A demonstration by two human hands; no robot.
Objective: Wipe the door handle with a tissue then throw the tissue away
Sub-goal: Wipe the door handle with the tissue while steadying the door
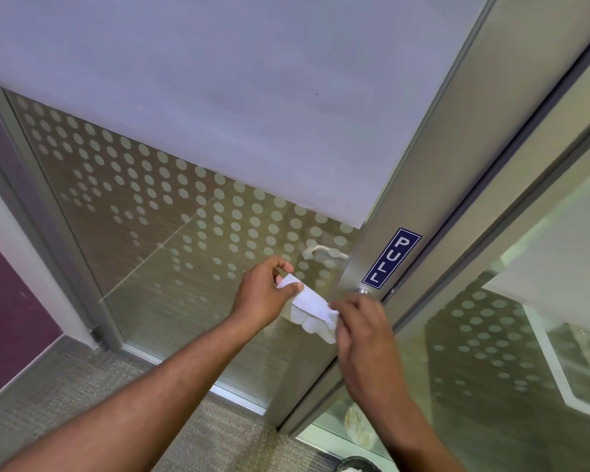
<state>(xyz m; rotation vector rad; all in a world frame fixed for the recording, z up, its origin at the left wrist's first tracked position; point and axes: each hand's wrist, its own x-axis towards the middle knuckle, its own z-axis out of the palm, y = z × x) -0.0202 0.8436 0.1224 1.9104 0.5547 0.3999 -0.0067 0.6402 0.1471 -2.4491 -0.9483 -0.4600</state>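
Note:
A white tissue point(312, 310) is stretched between both my hands in front of a glass door. My left hand point(264, 294) pinches its upper left end between thumb and fingers. My right hand point(361, 330) holds its lower right end, close to the door's metal stile point(399, 206). A lever handle point(324, 251) shows through the glass on the door's far side, just above my hands. The handle on my side is hidden behind my hands and the tissue; only a round metal base point(363, 291) shows.
A blue PULL sticker point(391, 257) sits on the stile. The glass carries frosted dots and a frosted upper band. A second glass panel stands to the right. A dark round bin point(353, 465) with white paper lies at the bottom edge. Grey carpet covers the floor.

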